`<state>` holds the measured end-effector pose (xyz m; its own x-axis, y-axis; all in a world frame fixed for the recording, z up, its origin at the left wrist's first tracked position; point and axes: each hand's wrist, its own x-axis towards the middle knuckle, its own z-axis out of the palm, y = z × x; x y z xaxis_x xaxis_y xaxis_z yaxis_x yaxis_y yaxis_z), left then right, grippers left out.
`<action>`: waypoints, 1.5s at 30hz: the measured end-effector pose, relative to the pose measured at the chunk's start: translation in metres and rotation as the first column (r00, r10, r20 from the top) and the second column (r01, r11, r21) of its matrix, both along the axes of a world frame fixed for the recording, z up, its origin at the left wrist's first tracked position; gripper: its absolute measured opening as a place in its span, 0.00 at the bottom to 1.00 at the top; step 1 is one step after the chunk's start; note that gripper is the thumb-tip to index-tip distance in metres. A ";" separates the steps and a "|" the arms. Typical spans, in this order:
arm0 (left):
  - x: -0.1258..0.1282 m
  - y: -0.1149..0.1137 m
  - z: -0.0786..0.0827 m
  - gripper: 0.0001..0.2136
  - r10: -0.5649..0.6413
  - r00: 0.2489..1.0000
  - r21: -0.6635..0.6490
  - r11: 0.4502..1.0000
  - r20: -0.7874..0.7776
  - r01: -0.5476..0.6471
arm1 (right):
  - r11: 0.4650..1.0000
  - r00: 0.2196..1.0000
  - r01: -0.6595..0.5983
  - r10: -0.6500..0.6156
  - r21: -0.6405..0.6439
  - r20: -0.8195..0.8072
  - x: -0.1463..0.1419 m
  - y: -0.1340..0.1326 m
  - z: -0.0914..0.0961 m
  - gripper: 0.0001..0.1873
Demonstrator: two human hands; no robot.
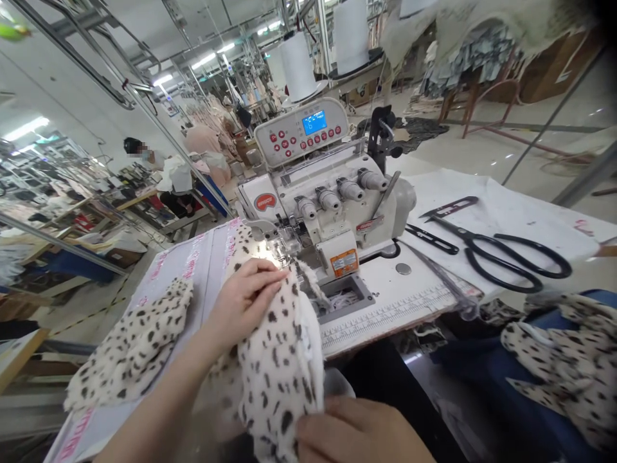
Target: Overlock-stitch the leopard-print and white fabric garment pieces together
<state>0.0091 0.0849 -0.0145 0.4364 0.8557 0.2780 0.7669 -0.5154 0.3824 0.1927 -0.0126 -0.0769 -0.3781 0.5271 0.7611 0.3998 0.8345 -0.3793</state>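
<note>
A cream plush fabric with black spots (272, 360) runs from the needle area of an overlock sewing machine (332, 199) down over the table's front edge. My left hand (250, 292) is on this fabric just before the lit presser foot, fingers together and closed on it. Lower down, my right hand (359, 431) grips the fabric's right edge between thumb and fingers; part of this hand is cut off by the frame. Left of my forearm lies another spotted fabric piece (137, 341) on the table.
Black-handled scissors (501, 251) and thread snips (434, 239) lie right of the machine. Thread cones (299, 67) stand behind it. More spotted fabric (554, 360) hangs at lower right. A person (144, 154) sits at a table in the left background.
</note>
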 end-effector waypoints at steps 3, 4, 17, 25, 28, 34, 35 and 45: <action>-0.006 0.008 0.004 0.08 0.005 0.996 -0.104 0.995 0.088 0.004 | 0.998 0.962 0.062 -0.055 0.015 -0.269 -0.018 0.001 0.008 0.21; -0.007 0.008 0.006 0.08 -0.014 0.996 -0.124 0.992 0.090 0.026 | 0.994 0.949 0.084 -0.056 0.076 -0.309 -0.024 0.001 0.007 0.20; -0.007 -0.005 0.005 0.14 -0.110 0.973 -0.020 0.994 -0.201 0.108 | 0.982 0.999 -0.038 0.030 0.185 0.045 -0.012 0.006 -0.014 0.14; 0.021 -0.030 0.006 0.05 0.153 0.985 0.106 0.984 -0.076 -0.144 | 0.962 0.985 0.045 0.002 0.269 -0.173 -0.029 0.014 -0.001 0.13; 0.031 -0.029 0.015 0.10 0.243 0.935 -0.103 0.955 -0.259 -0.277 | 0.934 0.985 0.026 0.038 0.357 -0.171 -0.040 0.015 0.002 0.12; 0.032 -0.016 0.032 0.08 0.198 0.908 -0.200 0.937 -0.370 -0.286 | 0.969 0.987 -0.002 0.042 0.249 -0.154 -0.041 0.012 -0.001 0.14; 0.033 -0.015 0.033 0.08 0.198 0.913 -0.196 0.940 -0.357 -0.280 | 0.977 0.990 -0.039 0.067 0.210 -0.126 -0.039 0.013 -0.004 0.13; 0.041 -0.021 0.008 0.09 0.006 0.979 -0.062 0.998 -0.202 -0.019 | 0.908 0.887 -0.350 0.243 -0.229 -0.392 -0.035 0.009 -0.030 0.12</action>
<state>0.0504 0.0637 -0.0069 0.4669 0.8747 0.1301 0.8381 -0.4846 0.2505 0.1573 -0.0037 -0.1073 -0.2914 0.6456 0.7059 -0.0513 0.7263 -0.6854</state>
